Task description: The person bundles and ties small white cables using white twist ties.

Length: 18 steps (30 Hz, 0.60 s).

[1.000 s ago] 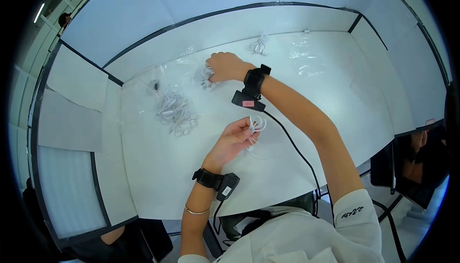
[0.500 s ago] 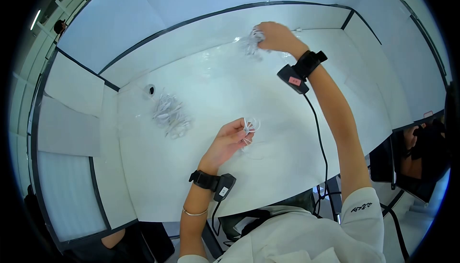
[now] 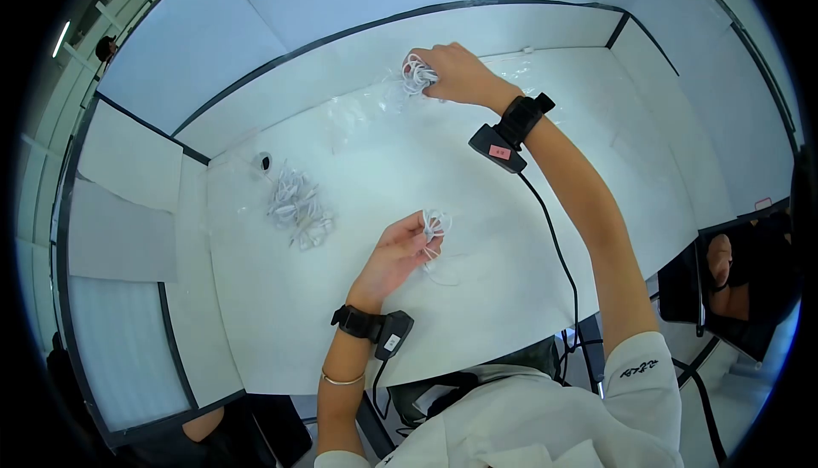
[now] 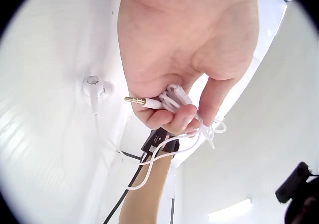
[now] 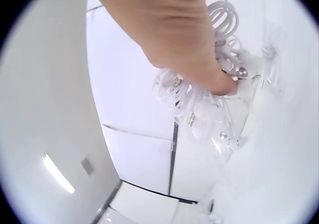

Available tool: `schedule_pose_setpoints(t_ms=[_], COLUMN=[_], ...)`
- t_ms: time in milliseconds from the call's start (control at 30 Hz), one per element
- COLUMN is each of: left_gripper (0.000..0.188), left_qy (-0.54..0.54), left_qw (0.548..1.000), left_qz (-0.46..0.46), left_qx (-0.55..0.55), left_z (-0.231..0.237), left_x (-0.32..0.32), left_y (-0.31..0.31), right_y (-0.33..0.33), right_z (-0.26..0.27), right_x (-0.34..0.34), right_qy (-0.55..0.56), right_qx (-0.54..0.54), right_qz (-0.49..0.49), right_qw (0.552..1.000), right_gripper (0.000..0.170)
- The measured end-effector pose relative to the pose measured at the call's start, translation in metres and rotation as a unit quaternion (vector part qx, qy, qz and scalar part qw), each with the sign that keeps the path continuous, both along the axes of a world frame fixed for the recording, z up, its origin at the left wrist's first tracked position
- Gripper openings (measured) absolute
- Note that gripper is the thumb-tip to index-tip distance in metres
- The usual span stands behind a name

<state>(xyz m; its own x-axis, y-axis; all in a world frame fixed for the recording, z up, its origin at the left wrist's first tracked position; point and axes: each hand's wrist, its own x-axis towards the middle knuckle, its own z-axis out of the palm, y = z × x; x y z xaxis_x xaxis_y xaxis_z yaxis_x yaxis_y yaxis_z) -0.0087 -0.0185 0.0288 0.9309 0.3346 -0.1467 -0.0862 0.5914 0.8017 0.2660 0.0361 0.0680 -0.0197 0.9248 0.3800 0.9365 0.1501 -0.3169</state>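
My left hand [image 3: 394,259] holds a coiled pair of white wired earphones [image 3: 436,225] over the middle of the table. The left wrist view shows its gold plug [image 4: 134,100] sticking out past the fingers, a loose cable loop below and an earbud [image 4: 93,87] hanging at the left. Near the back wall, my right hand [image 3: 464,74] grips a bunch of coiled white earphones [image 3: 417,74]. Several coils, gold plugs and silvery earbuds spill round the thumb in the right wrist view. Another tied earphone bundle [image 5: 269,62] lies beside that hand.
A heap of white earphone bundles [image 3: 298,208] lies on the left of the table. Behind it stands a small round white object with a dark centre [image 3: 265,162]. Clear plastic film [image 3: 358,114] lies toward the back wall. White panels enclose the table; a black cable [image 3: 550,238] trails from the right wrist.
My right hand has lifted the bunch of earphones from the back middle, carried it right along the back wall, then slightly left again. The left hand keeps its hold, barely moving.
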Motion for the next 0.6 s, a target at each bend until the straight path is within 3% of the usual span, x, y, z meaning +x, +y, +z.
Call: schedule_pose_setpoints(t_ms=[33, 67, 133, 233, 267, 333, 400, 467, 500, 600], left_gripper=[0.021, 0.021, 0.021, 0.021, 0.021, 0.021, 0.021, 0.022, 0.023, 0.024], left_qy=[-0.005, -0.008, -0.007, 0.001, -0.001, -0.008, -0.012, -0.02, -0.018, -0.004], left_qw=[1.0, 1.0, 1.0, 1.0, 1.0, 1.0, 1.0, 1.0, 1.0, 0.999], left_qz=[-0.004, -0.006, 0.001, 0.003, 0.008, 0.017, 0.011, 0.016, 0.024, 0.046], left_qx=[0.005, 0.004, 0.001, 0.002, 0.003, 0.006, 0.002, -0.003, -0.002, 0.0], left_z=[0.001, 0.001, -0.001, -0.003, -0.002, 0.0, -0.003, -0.005, -0.005, -0.006], left_x=[0.001, 0.002, 0.002, 0.001, 0.001, 0.003, 0.002, 0.002, 0.001, 0.001], left_y=[-0.001, 0.0, -0.001, 0.001, 0.0, -0.001, 0.001, 0.002, 0.002, 0.001], right_y=[0.002, 0.003, -0.008, -0.019, -0.018, -0.014, -0.012, -0.014, -0.016, -0.018], right_z=[-0.011, -0.02, -0.003, 0.015, 0.015, 0.02, 0.006, -0.008, -0.003, -0.003], right_x=[0.006, 0.014, 0.01, 0.02, 0.027, 0.039, 0.049, 0.059, 0.056, 0.055], right_qy=[-0.076, -0.224, -0.317, -0.127, -0.009, 0.224, 0.272, 0.309, 0.228, 0.132], right_qx=[0.061, 0.04, -0.099, -0.093, -0.135, -0.212, -0.194, -0.119, -0.108, -0.147], right_qz=[0.01, -0.022, -0.076, -0.078, -0.073, -0.061, -0.066, 0.039, -0.023, -0.067], right_qw=[0.995, 0.974, 0.94, 0.984, 0.988, 0.949, 0.94, 0.943, 0.968, 0.978], right_gripper=[0.036, 0.032, 0.027, 0.027, 0.03, 0.037, 0.042, 0.04, 0.039, 0.041])
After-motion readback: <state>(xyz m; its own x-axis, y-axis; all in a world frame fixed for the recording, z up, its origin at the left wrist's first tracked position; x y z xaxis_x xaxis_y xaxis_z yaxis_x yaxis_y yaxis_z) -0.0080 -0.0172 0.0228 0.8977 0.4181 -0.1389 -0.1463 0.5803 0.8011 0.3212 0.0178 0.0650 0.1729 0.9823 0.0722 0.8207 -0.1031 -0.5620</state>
